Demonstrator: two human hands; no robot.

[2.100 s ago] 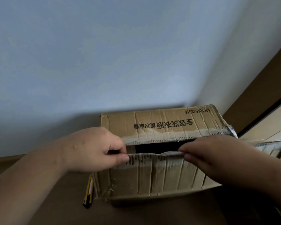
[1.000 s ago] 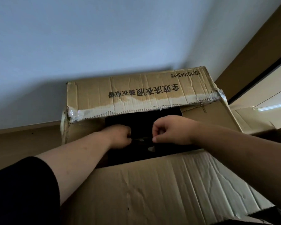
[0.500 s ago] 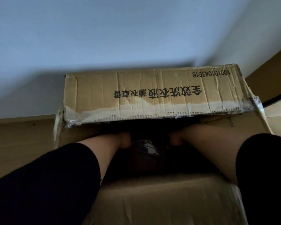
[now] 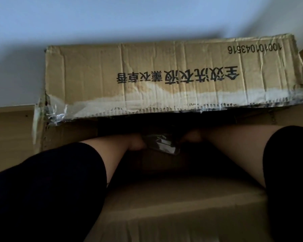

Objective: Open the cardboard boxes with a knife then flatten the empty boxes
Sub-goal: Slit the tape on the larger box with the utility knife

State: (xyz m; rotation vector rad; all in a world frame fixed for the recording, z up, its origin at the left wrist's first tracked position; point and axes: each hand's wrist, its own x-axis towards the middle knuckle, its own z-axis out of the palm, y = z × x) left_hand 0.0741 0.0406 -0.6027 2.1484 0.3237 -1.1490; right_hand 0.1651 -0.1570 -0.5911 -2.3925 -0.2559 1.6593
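Left sleeve [image 4: 47, 189]: was black, short, filling the frame's lower left, forearm bare.
Right sleeve [image 4: 290, 172]: was black, short, at the right edge, forearm bare.

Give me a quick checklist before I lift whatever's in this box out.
1. Far flap folded back, clear of the opening: ok.
2. Near flap down and out of the way: ok.
3. Left hand touching the shiny dark item: ok, but grip cannot tell.
4. Right hand at the item's other side: ok; grip cannot tell.
5. Box empty apart from that item: cannot tell, interior too dark.
6. Knife safely out of the way: cannot tell, not in view.
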